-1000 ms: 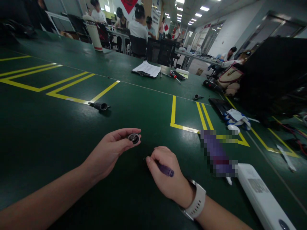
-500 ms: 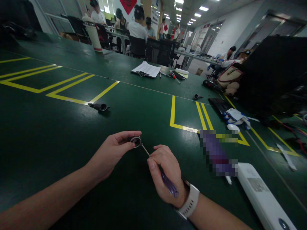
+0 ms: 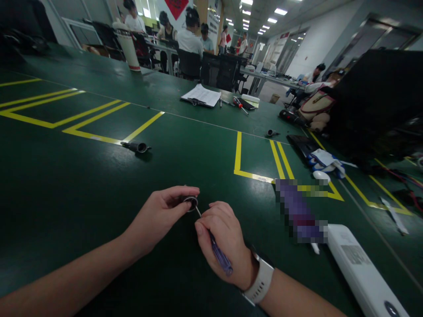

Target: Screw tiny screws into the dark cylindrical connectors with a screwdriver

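Note:
My left hand (image 3: pixel 158 215) pinches a small round black and metal part (image 3: pixel 191 202) between thumb and fingers, just above the green table (image 3: pixel 66 176). My right hand (image 3: pixel 221 240), with a white watch on the wrist, grips a purple-handled screwdriver (image 3: pixel 220 257). Its thin metal shaft reaches up to the round part, and the tip touches it. Both hands are close together near the table's front middle.
A black tubular part (image 3: pixel 136 146) lies to the left by yellow tape lines (image 3: pixel 95 127). A white device (image 3: pixel 361 273) and a blurred purple object (image 3: pixel 297 207) lie to the right. Gloves (image 3: pixel 322 160), a clipboard with papers (image 3: pixel 201 95) and a red screwdriver (image 3: pixel 239 104) lie farther back. People sit at far tables.
My right hand lifted the screwdriver from pointing down at the table and brought its tip to the round part. Both hands then drew slightly closer together and nearer to me.

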Motion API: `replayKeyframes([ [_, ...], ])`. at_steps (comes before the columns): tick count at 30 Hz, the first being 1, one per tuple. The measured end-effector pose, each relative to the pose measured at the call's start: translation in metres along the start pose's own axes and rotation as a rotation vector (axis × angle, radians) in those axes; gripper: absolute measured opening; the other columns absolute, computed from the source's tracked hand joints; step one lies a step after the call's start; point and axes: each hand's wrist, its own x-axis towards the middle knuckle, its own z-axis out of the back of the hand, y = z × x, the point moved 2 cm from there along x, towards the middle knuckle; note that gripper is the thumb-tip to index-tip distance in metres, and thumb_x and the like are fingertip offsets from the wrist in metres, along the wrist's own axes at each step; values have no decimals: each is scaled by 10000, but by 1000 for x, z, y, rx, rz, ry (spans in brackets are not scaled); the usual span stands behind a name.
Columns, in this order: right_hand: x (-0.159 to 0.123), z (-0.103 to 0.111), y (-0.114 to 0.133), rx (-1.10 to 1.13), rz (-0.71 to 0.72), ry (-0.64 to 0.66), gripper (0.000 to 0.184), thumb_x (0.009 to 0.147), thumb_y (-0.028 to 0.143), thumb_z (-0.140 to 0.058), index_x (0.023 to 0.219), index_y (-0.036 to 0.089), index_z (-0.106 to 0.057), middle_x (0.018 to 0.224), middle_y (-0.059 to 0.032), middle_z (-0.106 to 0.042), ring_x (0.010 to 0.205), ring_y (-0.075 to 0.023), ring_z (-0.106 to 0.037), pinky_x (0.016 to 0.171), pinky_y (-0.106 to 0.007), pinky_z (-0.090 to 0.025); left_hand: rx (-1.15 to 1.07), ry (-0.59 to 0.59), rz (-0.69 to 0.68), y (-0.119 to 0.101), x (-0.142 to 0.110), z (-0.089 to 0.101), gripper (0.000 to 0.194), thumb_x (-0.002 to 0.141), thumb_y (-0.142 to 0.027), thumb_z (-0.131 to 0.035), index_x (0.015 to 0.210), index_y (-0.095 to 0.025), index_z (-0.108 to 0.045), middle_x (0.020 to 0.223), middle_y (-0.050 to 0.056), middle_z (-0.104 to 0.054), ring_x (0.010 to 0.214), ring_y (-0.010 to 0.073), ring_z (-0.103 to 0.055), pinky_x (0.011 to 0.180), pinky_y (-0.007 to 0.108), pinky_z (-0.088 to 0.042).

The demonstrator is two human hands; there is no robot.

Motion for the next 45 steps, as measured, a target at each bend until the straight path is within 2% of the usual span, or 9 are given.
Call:
replayKeyframes([
  [8, -1, 1, 3, -28, 15, 7, 90, 837, 115, -459, 812, 185, -510, 743, -33, -585, 742, -151, -538, 850, -380, -439, 42, 1, -25, 0, 1, 0, 220, 679, -170, -615, 874, -193, -713, 976, 47, -708, 885, 215, -647, 766, 295, -524],
  [15, -1, 0, 4, -48, -35, 31, 97, 846, 122, -456, 807, 187, -517, 753, -30, -588, 768, -157, -543, 896, -399, -405, 83, 6, -66, 3, 3, 0, 239, 674, -206, -604, 889, -184, -708, 955, 47, -714, 864, 211, -656, 758, 307, -537],
  [19, 0, 2, 2, 81, -58, -28, 117, 845, 116, -451, 791, 187, -527, 737, -19, -589, 748, -145, -552, 886, -375, -409, 98, 1, -94, 5, 6, 3, 228, 656, -223, -616, 861, -182, -709, 942, 47, -715, 845, 212, -659, 750, 318, -546],
  [22, 2, 7, -6, 254, -241, -130, 145, 864, 174, -449, 763, 184, -553, 719, -14, -578, 734, -146, -560, 809, -340, -438, 59, -59, -47, 2, 11, 9, 235, 661, -213, -627, 882, -173, -694, 882, 45, -720, 825, 206, -663, 793, 341, -537],
  [26, 7, 2, -26, 472, -612, -84, 249, 880, 314, -460, 714, 179, -587, 685, -7, -588, 670, -139, -557, 652, -282, -444, -136, -165, -13, -7, 18, 21, 217, 663, -146, -651, 878, -169, -659, 913, 29, -703, 858, 175, -655, 835, 309, -526],
  [29, 11, -3, -36, 584, -716, -115, 262, 867, 346, -481, 694, 178, -584, 657, 3, -592, 652, -134, -555, 657, -279, -440, -279, -192, 32, -12, 20, 28, 217, 657, -49, -637, 848, -149, -653, 913, 35, -696, 871, 164, -653, 805, 261, -537],
  [35, 14, -5, -34, 548, -652, -54, 244, 872, 335, -476, 726, 178, -593, 685, 3, -600, 670, -132, -558, 666, -274, -433, -386, -195, 73, -13, 20, 31, 248, 691, 28, -588, 864, -137, -657, 883, 42, -692, 828, 137, -659, 711, 180, -555],
  [45, 15, -13, -30, 441, -575, 25, 214, 850, 316, -505, 707, 178, -584, 668, 18, -559, 620, -111, -523, 579, -229, -403, -387, -185, 102, -14, 17, 25, 249, 713, 31, -573, 886, -134, -644, 865, 39, -689, 822, 133, -656, 694, 174, -553],
])
